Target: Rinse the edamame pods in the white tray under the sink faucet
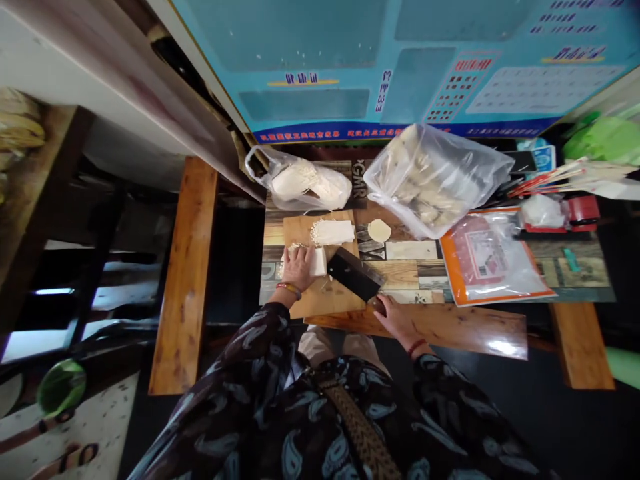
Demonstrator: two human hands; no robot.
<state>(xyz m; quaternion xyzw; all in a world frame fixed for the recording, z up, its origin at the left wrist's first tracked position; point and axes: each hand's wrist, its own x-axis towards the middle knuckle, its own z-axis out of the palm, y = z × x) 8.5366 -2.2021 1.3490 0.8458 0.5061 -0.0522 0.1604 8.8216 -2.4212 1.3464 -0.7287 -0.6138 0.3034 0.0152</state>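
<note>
My left hand [299, 267] curls over a white bundle of enoki mushrooms [319, 262], holding it on the wooden cutting board [345, 301]. The bundle's caps are partly hidden under the fingers, and its cut end points right. In my right hand [397, 323], the handle of a dark-bladed cleaver [354, 275] is gripped. The blade slants across the board's right side, just right of the bundle's end. Behind my left hand lies a second enoki bundle [337, 231], caps to the left. A round pale slice [379, 231] sits on the table beside the board.
A clear bag of enoki [310, 185] stands behind the board. Right of it is a larger plastic bag with pale brownish contents [425, 180]. An orange-edged plastic packet [493, 257] lies at the right. Wooden benches [185, 280] flank the table. Another person's feet show at lower left.
</note>
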